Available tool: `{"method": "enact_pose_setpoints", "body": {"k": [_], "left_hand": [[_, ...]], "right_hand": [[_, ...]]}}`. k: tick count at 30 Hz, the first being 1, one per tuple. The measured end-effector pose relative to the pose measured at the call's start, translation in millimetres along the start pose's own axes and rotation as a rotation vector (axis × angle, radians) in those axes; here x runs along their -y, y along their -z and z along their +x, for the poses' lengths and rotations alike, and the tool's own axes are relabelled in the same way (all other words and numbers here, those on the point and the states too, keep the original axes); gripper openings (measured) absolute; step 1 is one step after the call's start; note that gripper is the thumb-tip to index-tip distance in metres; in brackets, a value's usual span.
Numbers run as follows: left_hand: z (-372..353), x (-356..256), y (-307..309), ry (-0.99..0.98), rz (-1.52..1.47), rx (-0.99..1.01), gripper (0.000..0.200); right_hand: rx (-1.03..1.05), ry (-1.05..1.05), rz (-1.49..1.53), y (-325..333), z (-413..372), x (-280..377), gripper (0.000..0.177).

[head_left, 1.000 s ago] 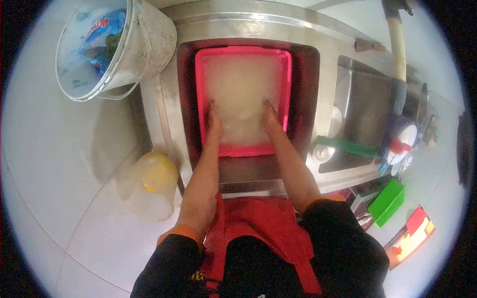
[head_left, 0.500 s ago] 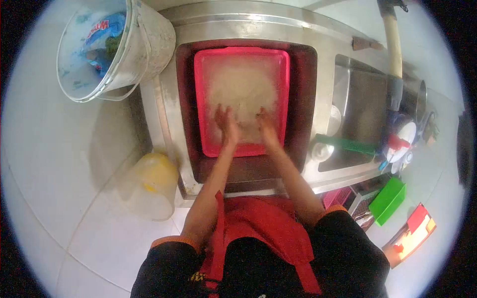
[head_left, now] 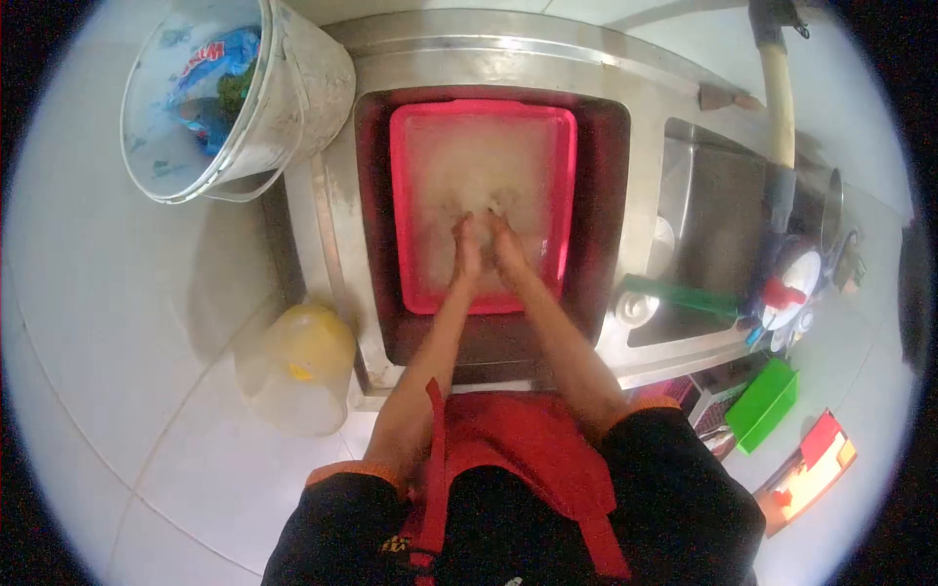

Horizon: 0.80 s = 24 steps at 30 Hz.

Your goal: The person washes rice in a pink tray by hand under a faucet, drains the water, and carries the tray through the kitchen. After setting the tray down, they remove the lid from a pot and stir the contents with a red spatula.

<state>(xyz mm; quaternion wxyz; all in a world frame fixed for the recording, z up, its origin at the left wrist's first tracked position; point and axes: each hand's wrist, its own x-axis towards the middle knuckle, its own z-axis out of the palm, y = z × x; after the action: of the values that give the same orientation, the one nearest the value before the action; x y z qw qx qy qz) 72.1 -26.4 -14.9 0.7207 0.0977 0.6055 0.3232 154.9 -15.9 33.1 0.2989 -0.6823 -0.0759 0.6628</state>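
Observation:
A pink rectangular tub (head_left: 566, 210) stands in the metal sink basin (head_left: 608, 176), filled with cloudy, pale liquid. My left hand (head_left: 467, 246) and my right hand (head_left: 505, 244) are side by side at the liquid in the tub's lower middle, with a narrow gap between them. Their fingertips reach into the murk and blur, so whether anything is between or under the fingers cannot be made out.
A white bucket (head_left: 315, 88) with a blue packet is at upper left, above a yellowish container (head_left: 311, 342). Right of the tub are a second basin (head_left: 718, 210), a green object (head_left: 684, 295), dishes (head_left: 803, 283) and a green tray (head_left: 762, 405).
My hands have come closer together, with the left moving right and the right moving slightly left. The whole view has shifted a little.

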Motion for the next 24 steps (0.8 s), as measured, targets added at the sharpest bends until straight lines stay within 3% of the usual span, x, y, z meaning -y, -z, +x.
{"method": "enact_pose_setpoints", "body": {"k": [2,6,8,9,12,14,18,21,24], "left_hand": [[-5,3,-6,0.006,0.008,0.012,0.073],[35,25,29,-0.312,0.455,-0.174,0.072],[53,29,51,-0.396,0.564,-0.226,0.072],[63,29,65,-0.327,0.468,-0.179,0.071],[90,30,109,-0.116,0.181,-0.035,0.070],[98,29,120,0.027,-0.015,0.062,0.069],[46,-9,54,0.091,0.067,0.000,0.070],[9,-11,16,0.095,-0.101,0.170,0.069],[-23,-15,-6,-0.001,0.037,0.179,0.071]], "right_hand": [[0.049,0.160,0.058,-12,-39,20,0.073],[-0.013,0.399,-0.086,18,-4,-35,0.069],[-0.163,0.452,-0.378,49,23,-46,0.068],[-0.214,0.466,-0.475,63,35,-50,0.068],[-0.266,0.170,-0.185,82,75,-62,0.067],[-0.080,-0.114,0.405,85,100,-74,0.066],[0.054,-0.081,0.456,62,102,-84,0.068],[0.076,0.008,0.356,24,34,-31,0.070],[-0.027,-0.019,0.161,5,-27,-4,0.074]]}}
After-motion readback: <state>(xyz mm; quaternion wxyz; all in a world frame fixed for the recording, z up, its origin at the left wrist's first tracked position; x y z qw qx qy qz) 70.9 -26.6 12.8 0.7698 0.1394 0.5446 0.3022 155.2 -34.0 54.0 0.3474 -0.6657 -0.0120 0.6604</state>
